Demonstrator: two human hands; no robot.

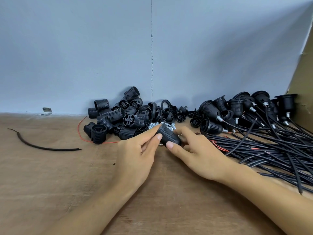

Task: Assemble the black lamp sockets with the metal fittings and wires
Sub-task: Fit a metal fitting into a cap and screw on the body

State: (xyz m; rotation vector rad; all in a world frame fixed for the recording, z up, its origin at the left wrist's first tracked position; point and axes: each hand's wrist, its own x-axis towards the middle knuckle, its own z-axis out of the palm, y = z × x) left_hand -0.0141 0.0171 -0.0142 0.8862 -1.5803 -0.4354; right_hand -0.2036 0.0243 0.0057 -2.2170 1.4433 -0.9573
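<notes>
Cardboard made the only container wall we saw: a brown cardboard panel (pixel 303 73) slanting up the right edge of the frame. We could not tell whether it was the side of a box. Near its foot, at centre right, lay the assembled sockets (pixel 237 111). They were black, most with a small silver fitting at the narrow end and a black lead running toward the lower right. There the leads lay together as a wire bundle (pixel 271 150) with a few red ends showing.

The worktop (pixel 50 184) was worn brown wood across the lower half of the frame. Behind it rose a pale blue-grey wall (pixel 84 48) with a vertical seam (pixel 152 48) near the middle. A small metal bracket (pixel 47 110) sat where wall met worktop at the left. A loose black wire piece (pixel 42 147) curved across the left of the worktop. A thin red wire (pixel 81 131) looped round the left side of the pile of threaded shells (pixel 115 119) at centre. Right of that pile lay black rings (pixel 157 111) and caps (pixel 179 114), with silver metal fittings (pixel 153 125) just in front.

We held one black socket (pixel 169 134) at the centre of the frame, just in front of those fittings. Its body was ribbed with thread and tilted, and a glint of metal showed at its lower end. The left hand (pixel 135 155) pinched it between thumb and fingertips from the left. The right hand (pixel 199 155) curled thumb and fingers round it from the right.
</notes>
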